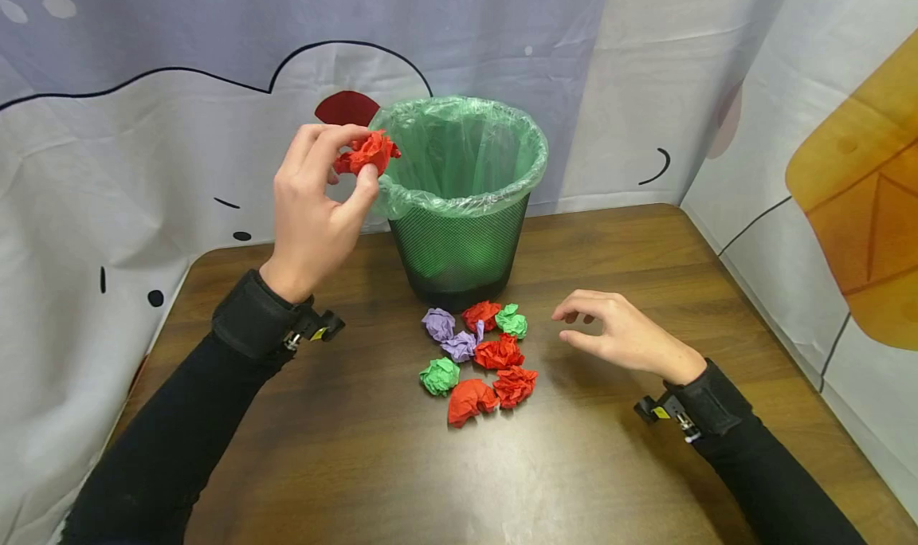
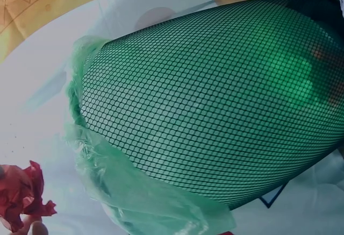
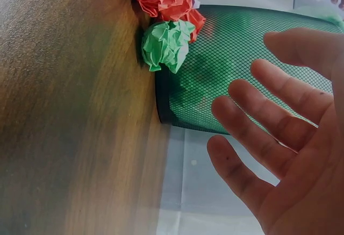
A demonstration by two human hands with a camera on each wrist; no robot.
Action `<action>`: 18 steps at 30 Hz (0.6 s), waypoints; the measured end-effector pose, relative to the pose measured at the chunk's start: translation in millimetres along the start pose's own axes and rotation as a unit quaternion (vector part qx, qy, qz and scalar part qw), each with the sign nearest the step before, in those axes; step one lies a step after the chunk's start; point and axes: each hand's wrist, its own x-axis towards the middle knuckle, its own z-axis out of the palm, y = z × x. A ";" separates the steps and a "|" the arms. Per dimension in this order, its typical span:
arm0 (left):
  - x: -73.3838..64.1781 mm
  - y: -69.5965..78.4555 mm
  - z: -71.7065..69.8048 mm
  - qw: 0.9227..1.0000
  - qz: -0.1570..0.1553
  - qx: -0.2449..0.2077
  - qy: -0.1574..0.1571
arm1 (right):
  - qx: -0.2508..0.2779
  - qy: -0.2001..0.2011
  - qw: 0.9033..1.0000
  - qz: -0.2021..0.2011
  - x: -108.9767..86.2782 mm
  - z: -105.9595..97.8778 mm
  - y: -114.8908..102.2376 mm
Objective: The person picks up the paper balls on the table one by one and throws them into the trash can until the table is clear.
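My left hand (image 1: pixel 315 186) pinches a crumpled red paper ball (image 1: pixel 373 153) between thumb and fingers, raised at the left rim of the waste bin. In the left wrist view that red paper ball (image 2: pixel 21 194) shows at the lower left, beside the bin's lined rim. The black mesh waste bin (image 1: pixel 459 250) has a green plastic liner (image 1: pixel 527 170) folded over its top. My right hand (image 1: pixel 620 330) hovers over the table with relaxed fingers, holding nothing. Left of it lies a green paper ball (image 1: pixel 511 321); the right wrist view shows the same green ball (image 3: pixel 167 44) by the bin's base.
Several crumpled balls lie in front of the bin: red ones (image 1: pixel 500 352), purple ones (image 1: pixel 439 324) and another green one (image 1: pixel 439 376). A folded-looking red piece (image 1: pixel 471 401) is nearest me. Behind the wooden table (image 1: pixel 323 465) hangs a printed curtain (image 1: pixel 617 131).
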 end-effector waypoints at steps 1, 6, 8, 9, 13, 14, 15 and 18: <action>2.3 0.5 0.5 1.000 0.003 0.006 -0.007 | 0.001 0.000 1.000 0.000 -0.1 0.1 -0.2; 12.6 4.1 4.9 0.999 -0.017 0.019 -0.029 | 0.007 -0.001 1.000 0.000 -1.1 0.9 0.7; 16.7 5.1 6.6 0.999 -0.024 0.027 -0.039 | 0.010 0.000 1.000 0.000 -1.7 1.2 1.2; 18.5 5.2 7.2 0.998 -0.024 0.033 -0.047 | 0.011 0.000 1.000 0.001 -2.0 1.3 1.5; 25.2 4.9 10.5 0.994 -0.033 0.060 -0.084 | 0.011 0.002 1.000 0.001 -3.3 1.8 2.8; 26.4 4.7 11.5 0.993 -0.039 0.065 -0.094 | 0.010 0.002 1.000 0.000 -3.5 1.9 3.0; 27.5 4.5 12.5 0.991 -0.046 0.070 -0.105 | 0.009 0.003 1.000 -0.001 -3.7 2.1 3.2; 31.2 4.0 16.3 0.986 -0.068 0.080 -0.130 | 0.007 0.005 1.000 -0.001 -4.2 2.2 3.3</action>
